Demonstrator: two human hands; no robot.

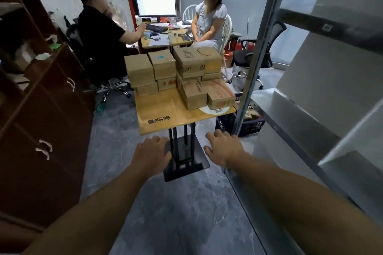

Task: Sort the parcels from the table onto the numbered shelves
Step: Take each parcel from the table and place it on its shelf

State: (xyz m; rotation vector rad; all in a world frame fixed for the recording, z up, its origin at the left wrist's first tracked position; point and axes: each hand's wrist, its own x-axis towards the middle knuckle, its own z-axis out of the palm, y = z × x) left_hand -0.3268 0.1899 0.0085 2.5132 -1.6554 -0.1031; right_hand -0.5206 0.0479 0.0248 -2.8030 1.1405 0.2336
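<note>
Several brown cardboard parcels (187,73) are stacked two and three high on a small wooden table (163,116) ahead of me. Both my arms reach forward, short of the table's near edge. My left hand (150,154) hangs palm down with loosely curled fingers and holds nothing. My right hand (222,147) is also palm down, fingers relaxed, empty. A grey metal shelf unit (300,122) stands close on my right; no numbers show on it.
A dark wooden cabinet (41,130) lines the left side. Two people sit at a desk with a monitor (155,3) behind the table. A dark plastic crate (242,124) sits on the floor by the shelf post. An office chair (255,58) stands at back right.
</note>
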